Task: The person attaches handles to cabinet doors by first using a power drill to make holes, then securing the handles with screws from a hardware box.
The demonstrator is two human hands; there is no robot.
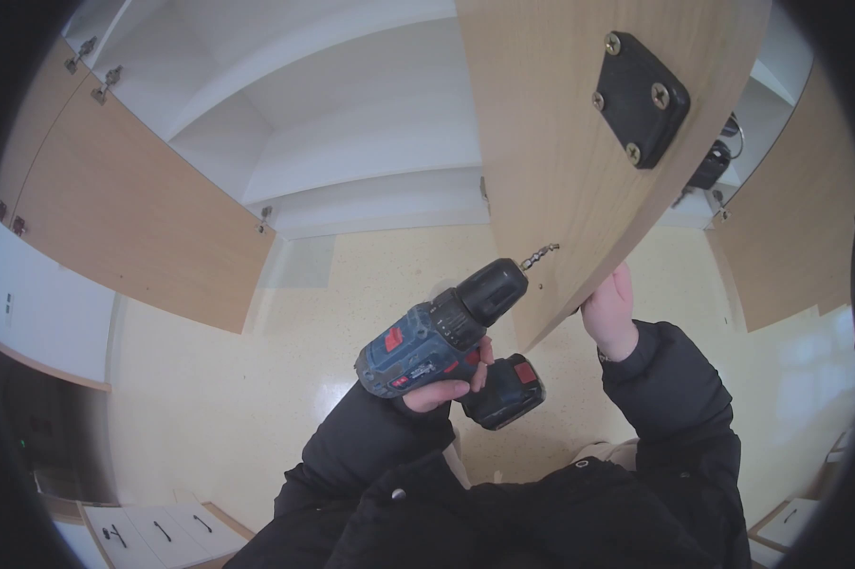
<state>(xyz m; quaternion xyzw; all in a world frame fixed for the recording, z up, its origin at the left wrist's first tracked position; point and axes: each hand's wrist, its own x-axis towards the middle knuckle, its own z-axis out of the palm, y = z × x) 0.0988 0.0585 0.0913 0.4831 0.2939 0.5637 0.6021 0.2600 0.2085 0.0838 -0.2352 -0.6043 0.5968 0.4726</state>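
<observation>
My left hand (446, 384) is wrapped round the grip of a blue and black cordless drill (427, 341), its battery below my fingers. A twisted metal bit (541, 254) points up and right from the chuck, its tip overlapping the wooden cabinet door (541, 171). Just below the bit, a small dark hole (540, 286) shows in the door. My right hand (609, 308) is at the door's lower right edge, closed, with some fingers hidden behind the panel. A dark bit shows beside it; I cannot tell what it holds.
A black plate (643, 100) with several screws is fixed high on the door. Keys (717, 166) hang behind its edge. White shelves (370, 123) stand ahead, and another open door (143, 199) with metal hinges is at left. Drawers (162, 531) stand at lower left.
</observation>
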